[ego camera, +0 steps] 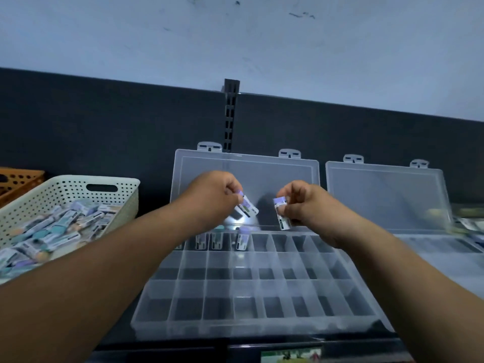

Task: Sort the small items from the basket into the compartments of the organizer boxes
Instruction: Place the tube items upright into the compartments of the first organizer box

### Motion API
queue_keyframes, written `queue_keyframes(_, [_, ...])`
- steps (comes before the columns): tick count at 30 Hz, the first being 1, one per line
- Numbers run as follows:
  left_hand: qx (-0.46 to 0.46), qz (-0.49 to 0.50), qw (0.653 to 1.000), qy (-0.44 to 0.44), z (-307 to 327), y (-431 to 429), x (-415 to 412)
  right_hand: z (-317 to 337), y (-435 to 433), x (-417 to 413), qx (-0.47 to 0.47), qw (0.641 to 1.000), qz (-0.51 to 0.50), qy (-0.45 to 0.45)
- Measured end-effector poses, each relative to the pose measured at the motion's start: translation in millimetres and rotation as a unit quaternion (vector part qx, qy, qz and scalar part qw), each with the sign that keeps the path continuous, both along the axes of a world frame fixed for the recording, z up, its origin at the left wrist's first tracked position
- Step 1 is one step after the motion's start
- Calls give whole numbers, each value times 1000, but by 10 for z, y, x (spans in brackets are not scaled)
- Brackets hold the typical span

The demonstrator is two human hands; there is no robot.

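A clear organizer box (251, 318) with several compartments lies open in front of me, its lid (288, 174) leaning on the dark back panel. Three small labelled tubes (241, 241) stand in its far row. My left hand (212, 197) pinches a small white tube (248, 209) above that row. My right hand (301, 203) pinches another small tube (281, 218) with a purple cap, just to the right. A cream perforated basket (110, 184) full of several similar tubes sits at the left.
A second clear organizer box (387, 195) stands open at the right. An orange perforated basket (18, 179) peeks in behind the cream one. A slotted black upright (230, 113) runs up the back panel.
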State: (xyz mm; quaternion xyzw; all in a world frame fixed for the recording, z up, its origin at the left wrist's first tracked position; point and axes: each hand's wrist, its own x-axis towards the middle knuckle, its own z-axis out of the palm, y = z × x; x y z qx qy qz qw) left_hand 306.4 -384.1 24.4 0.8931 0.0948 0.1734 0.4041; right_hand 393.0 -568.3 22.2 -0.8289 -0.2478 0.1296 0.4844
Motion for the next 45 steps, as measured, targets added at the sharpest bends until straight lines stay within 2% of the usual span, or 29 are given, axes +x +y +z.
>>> queue_keyframes(5, [91,-14,995,28,-27,-211,224,-105,-145,159,-54,995,-26,-82])
queue_keyframes(10, [134,-34,988,66,-149,-335,393,-208,-161,263,-75,993,5,-95])
queue_keyframes(13, [204,-36,975,75,-254,-356,466,-281,-150,315,-119,986,23,-111])
queue_keyframes(19, [255,-45,960,102,-446,-364,569,-434,-140,401,-182,972,44,-139])
queue_keyframes(36, [315,-51,944,82,-657,-318,612,-487,-141,447,-228,962,58,-141])
queue_keyframes(41, [297,-37,951,75,-584,-206,513,-256,-85,316,-249,948,49,-194])
queue_keyframes(45, [273,-3,961,45,-360,42,256,-49,187,99,-241,926,74,-281])
